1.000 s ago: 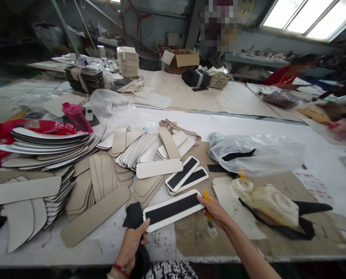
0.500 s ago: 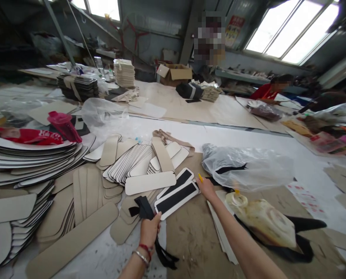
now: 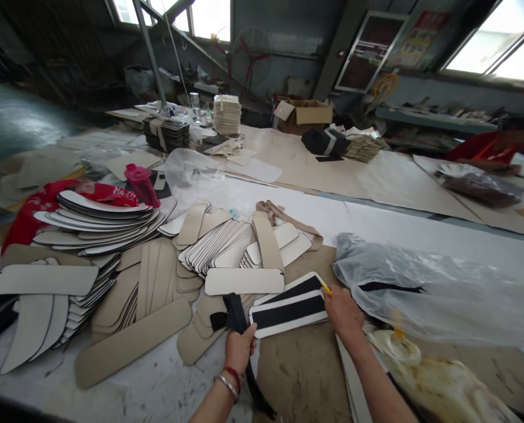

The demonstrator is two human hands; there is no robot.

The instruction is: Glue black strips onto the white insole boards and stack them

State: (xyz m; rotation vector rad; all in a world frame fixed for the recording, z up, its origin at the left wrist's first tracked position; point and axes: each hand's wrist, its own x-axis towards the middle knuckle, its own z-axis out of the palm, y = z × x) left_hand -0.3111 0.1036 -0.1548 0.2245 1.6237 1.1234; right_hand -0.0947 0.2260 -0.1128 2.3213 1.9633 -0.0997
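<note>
Panel spans the gap between two hands, one at each end

Lower centre of the frame: white-edged panel (image 3: pixel 288 314) with a dark strip down its middle. Long axis runs nearly side to side, right end a bit higher. From the left hand (image 3: pixel 239 348) it lies up and to the right; from the right hand (image 3: pixel 343 310) it extends left.

Left is the surer contact. Its fingers are closed, thumb over the panel's left end, black strap (image 3: pixel 234 310) bunched in the same grip, one tail dropping toward the bottom edge. Right fingers are curled round a yellow tool (image 3: pixel 326 288), only its tip showing, right by the panel's other end; can't tell whether they pinch the panel too.

Second dark-striped panel (image 3: pixel 298 288) sits just behind, partly covered, angled more steeply to the upper right. Plain white piece (image 3: pixel 244 281) above that, roughly level. Brown sheet (image 3: pixel 297 376) on the counter (image 3: pixel 156 393) underneath. Can't say if the front panel is lifted clear. Clear plastic bag (image 3: pixel 420 311) lies right of the right hand.
</note>
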